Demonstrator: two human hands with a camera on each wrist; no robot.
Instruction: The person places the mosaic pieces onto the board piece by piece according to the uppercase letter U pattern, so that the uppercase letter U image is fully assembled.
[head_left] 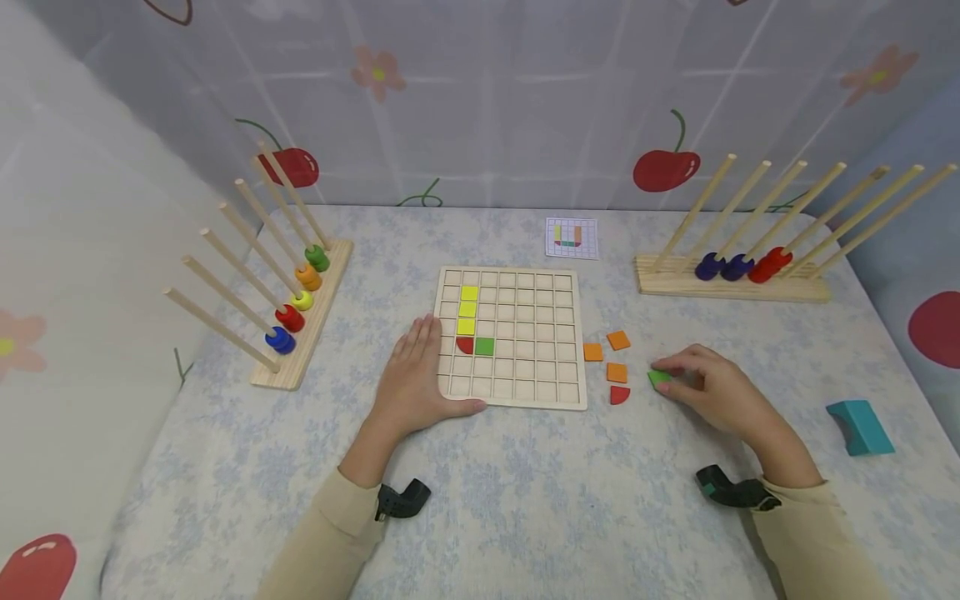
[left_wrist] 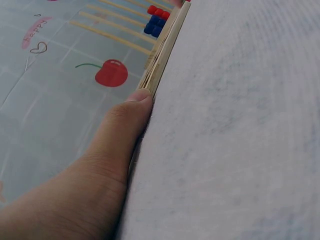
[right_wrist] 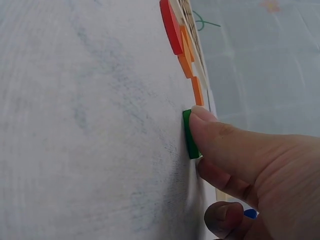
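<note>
My left hand (head_left: 411, 379) rests along the left edge and lower left corner of a wooden grid board (head_left: 532, 379), fingers straight and thumb out along the near edge. On the board lie a column of yellow squares (head_left: 467, 309), a red quarter-round piece (head_left: 465, 345) below them and a green square (head_left: 484, 347) beside it. My right hand (head_left: 712, 387) pinches a second green square (right_wrist: 190, 134) between thumb and fingers, close to the tabletop, right of the board. Between that hand and the board lie orange squares (head_left: 617, 372) and another red quarter-round piece (head_left: 619, 395).
A small pattern card (head_left: 572, 239) lies behind the board. Wooden peg racks with coloured beads stand at the left (head_left: 321, 321) and back right (head_left: 735, 287). A teal arched block (head_left: 862, 427) sits at the far right of the cloth-covered table (head_left: 555, 517).
</note>
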